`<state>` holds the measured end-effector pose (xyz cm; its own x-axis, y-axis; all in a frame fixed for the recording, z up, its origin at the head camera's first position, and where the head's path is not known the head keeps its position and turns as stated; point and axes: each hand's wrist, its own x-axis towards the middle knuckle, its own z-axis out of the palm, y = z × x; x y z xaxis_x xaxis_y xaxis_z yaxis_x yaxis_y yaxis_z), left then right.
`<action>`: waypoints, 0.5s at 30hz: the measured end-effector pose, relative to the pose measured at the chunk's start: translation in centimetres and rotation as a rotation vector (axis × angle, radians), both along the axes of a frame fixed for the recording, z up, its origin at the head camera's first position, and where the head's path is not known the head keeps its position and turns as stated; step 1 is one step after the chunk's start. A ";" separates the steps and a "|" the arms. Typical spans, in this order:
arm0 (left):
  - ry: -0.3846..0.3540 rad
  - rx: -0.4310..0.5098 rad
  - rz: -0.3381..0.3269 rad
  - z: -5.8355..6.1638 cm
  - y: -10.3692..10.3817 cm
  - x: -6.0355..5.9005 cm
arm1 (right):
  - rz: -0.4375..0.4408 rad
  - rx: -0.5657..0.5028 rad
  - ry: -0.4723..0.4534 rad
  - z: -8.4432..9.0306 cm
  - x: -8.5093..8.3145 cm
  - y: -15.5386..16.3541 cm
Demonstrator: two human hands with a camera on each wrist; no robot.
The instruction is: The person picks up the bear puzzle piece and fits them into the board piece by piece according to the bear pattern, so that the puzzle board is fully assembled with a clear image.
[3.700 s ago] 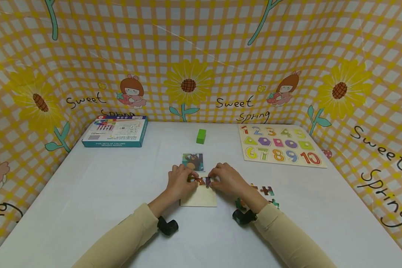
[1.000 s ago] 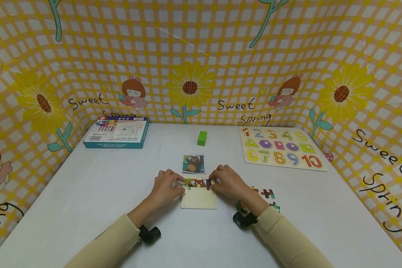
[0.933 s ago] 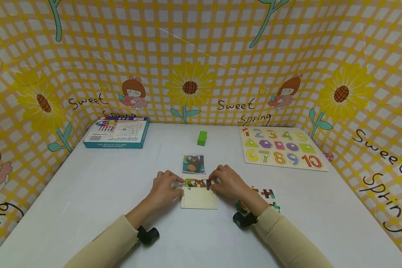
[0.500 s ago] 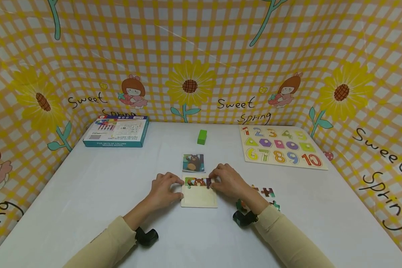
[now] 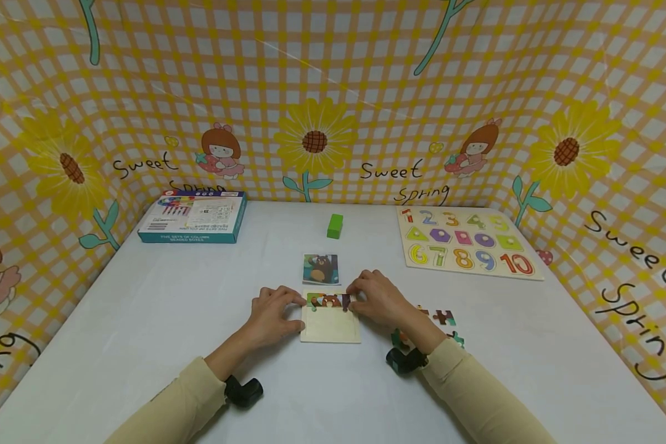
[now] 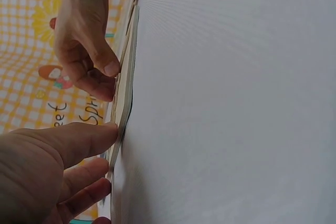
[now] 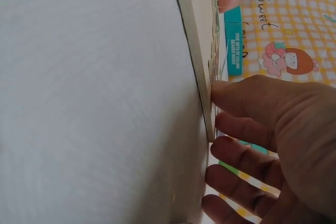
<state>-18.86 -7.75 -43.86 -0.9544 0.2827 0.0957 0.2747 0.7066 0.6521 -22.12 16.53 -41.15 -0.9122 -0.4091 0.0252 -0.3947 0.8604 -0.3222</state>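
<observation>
A wooden puzzle board (image 5: 330,327) lies flat on the table before me. Fitted jigsaw pieces (image 5: 328,301) with a brown bear's head fill its far strip; the rest is bare wood. My left hand (image 5: 272,317) rests at its left edge, thumb and forefinger spread apart, the other fingers loose in the left wrist view. At the far right corner, my right hand (image 5: 380,299) holds the board, with thumb and bent forefinger close by the purple piece (image 5: 346,301). In the right wrist view the right thumb (image 7: 236,95) touches the board and other fingers extend past it.
A bear picture card (image 5: 320,269) lies just beyond the board. Loose jigsaw pieces (image 5: 444,317) are by my right forearm, which partly hides some. Farther back are a green block (image 5: 335,226), a teal-edged box (image 5: 193,219) and a number board (image 5: 466,243).
My left hand has drawn back from the fitted pieces to the left edge, its thumb sliding nearer me, uncovering the strip's left part. The right hand stays at its corner.
</observation>
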 end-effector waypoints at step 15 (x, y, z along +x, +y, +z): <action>0.004 -0.011 -0.003 -0.2 0.0 0.1 | -0.017 -0.041 -0.005 1.0 0.5 2.0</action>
<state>-18.78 -7.77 -44.03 -0.9532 0.2866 0.0963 0.2793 0.7127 0.6435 -21.58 18.56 -40.14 -0.9193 -0.3918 0.0370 -0.3780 0.8530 -0.3598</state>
